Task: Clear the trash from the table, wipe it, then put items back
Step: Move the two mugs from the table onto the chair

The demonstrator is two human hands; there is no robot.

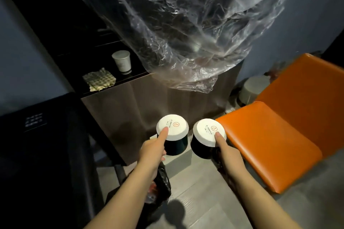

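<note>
Down in front of me, over the grey floor (201, 201), I hold two black cups, one in each grip. My left grip (151, 151) is wrapped tight round the left cup (174, 132), and my pointing finger (163, 133) lies straight on its white bottom. My right grip (228, 156) is wrapped tight round the right cup (206, 135) in the same way, with one finger (219, 138) flat on the white bottom. Both cups are tipped so their white bottoms face up at me, and each bottom has a small orange mark on it. The two cups are just beside each other and do not touch. A black bag (162, 180) hangs down under my left grip, but I cannot tell how it is held. Past the cups is the brown side of the table, and above it the dark tabletop (104, 61). A paper cup (122, 61) stands upright on the tabletop, and a checked cloth (99, 81) lies near it, close to the front edge. A big see-through plastic sheet (176, 24), all crinkled, fills the top of my view and hangs down over the edge of the tabletop, to the right of the paper cup. An orange chair (270, 145) stands on my right, near the right cup. A grey round thing (255, 89) sits on the floor behind the chair, by the wall. Something big and black is on my left; it is too dark to tell what.
</note>
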